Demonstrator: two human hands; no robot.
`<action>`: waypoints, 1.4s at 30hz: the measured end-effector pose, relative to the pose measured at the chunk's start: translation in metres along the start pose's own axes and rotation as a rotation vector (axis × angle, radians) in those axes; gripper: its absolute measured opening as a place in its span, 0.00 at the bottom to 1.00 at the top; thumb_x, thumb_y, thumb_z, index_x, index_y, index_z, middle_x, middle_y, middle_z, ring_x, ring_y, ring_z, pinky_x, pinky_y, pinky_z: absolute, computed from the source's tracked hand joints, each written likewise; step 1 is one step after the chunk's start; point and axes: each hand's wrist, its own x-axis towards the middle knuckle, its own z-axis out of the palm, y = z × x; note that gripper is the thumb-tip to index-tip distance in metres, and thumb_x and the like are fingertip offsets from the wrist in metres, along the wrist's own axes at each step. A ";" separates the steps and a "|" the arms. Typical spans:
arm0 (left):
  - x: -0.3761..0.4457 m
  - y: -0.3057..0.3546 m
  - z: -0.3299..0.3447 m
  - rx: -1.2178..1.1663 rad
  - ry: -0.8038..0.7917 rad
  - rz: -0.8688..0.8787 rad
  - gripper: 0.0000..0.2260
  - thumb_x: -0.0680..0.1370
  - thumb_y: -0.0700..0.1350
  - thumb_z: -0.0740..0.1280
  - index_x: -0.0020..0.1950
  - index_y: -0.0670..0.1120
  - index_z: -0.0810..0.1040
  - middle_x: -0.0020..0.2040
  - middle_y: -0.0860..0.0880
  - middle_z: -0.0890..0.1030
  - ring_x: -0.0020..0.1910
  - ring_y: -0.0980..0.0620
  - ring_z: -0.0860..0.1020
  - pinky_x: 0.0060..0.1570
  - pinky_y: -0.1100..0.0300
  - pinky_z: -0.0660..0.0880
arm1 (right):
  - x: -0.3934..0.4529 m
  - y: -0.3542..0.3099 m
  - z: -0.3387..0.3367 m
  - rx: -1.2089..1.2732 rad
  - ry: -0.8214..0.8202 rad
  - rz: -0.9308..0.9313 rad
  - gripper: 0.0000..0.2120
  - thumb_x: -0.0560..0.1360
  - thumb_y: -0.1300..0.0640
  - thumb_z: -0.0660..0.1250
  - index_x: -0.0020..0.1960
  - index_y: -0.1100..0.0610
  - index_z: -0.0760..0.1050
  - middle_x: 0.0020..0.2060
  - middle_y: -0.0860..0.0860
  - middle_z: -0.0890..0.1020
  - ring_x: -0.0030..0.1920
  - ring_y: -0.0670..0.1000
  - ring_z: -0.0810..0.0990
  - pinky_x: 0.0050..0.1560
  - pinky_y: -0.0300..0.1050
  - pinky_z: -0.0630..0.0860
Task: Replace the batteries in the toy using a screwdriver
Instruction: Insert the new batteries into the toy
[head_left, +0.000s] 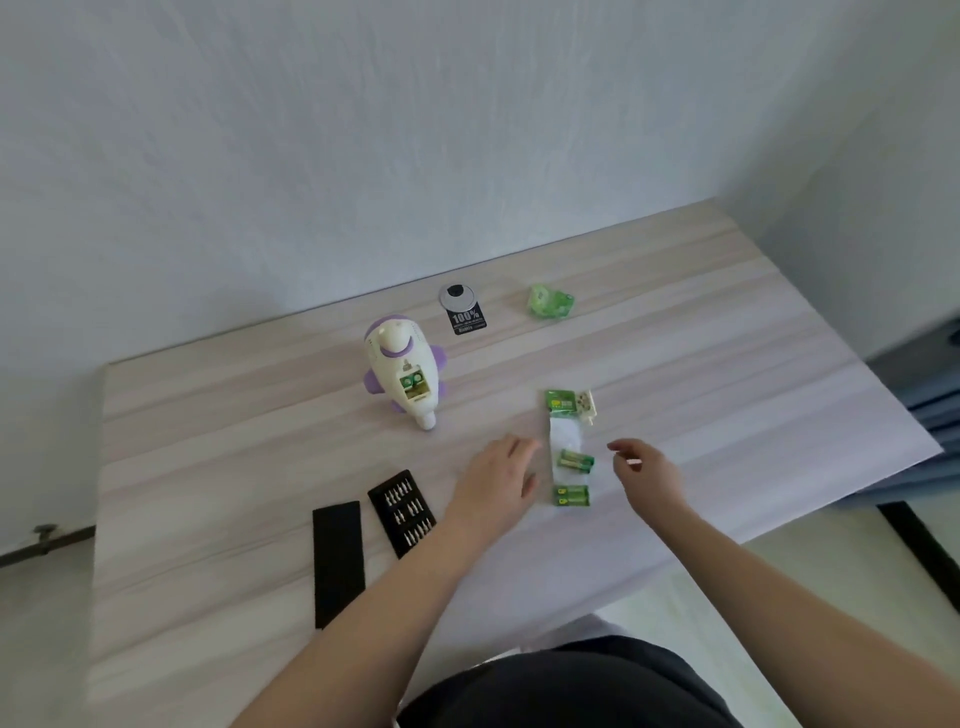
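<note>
Pale wood table (727, 322); toy (402, 371) lies on it, battery bay exposed (green cells inside). Right of toy: left hand (496, 480) flat, fingers relaxed; right hand (647, 470) loosely curled, grip unclear; battery pairs (574, 470) between them.

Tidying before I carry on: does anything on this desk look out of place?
The toy rocket lies with its battery compartment open, green batteries showing. Crumpled green packaging sits alone near the wall. Battery pairs lie loose on a white sheet.
</note>
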 end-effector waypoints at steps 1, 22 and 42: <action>0.003 0.003 0.009 0.002 -0.043 -0.014 0.16 0.77 0.46 0.63 0.64 0.45 0.73 0.57 0.46 0.75 0.54 0.45 0.75 0.52 0.49 0.74 | 0.003 0.004 0.000 -0.072 -0.046 -0.022 0.10 0.79 0.57 0.60 0.57 0.50 0.77 0.50 0.50 0.79 0.40 0.47 0.77 0.33 0.38 0.68; 0.048 0.027 0.069 0.013 -0.275 -0.359 0.20 0.77 0.47 0.69 0.66 0.44 0.70 0.62 0.45 0.75 0.59 0.45 0.74 0.57 0.53 0.70 | 0.058 -0.015 0.017 -0.598 -0.452 -0.244 0.15 0.77 0.55 0.63 0.61 0.58 0.71 0.56 0.55 0.72 0.53 0.58 0.78 0.45 0.47 0.72; 0.050 0.023 0.069 0.050 -0.252 -0.339 0.19 0.76 0.50 0.70 0.62 0.43 0.72 0.57 0.46 0.76 0.55 0.46 0.75 0.55 0.54 0.71 | 0.079 -0.013 -0.006 -0.795 -0.513 -0.238 0.10 0.80 0.53 0.61 0.52 0.58 0.75 0.45 0.53 0.78 0.46 0.54 0.80 0.39 0.43 0.71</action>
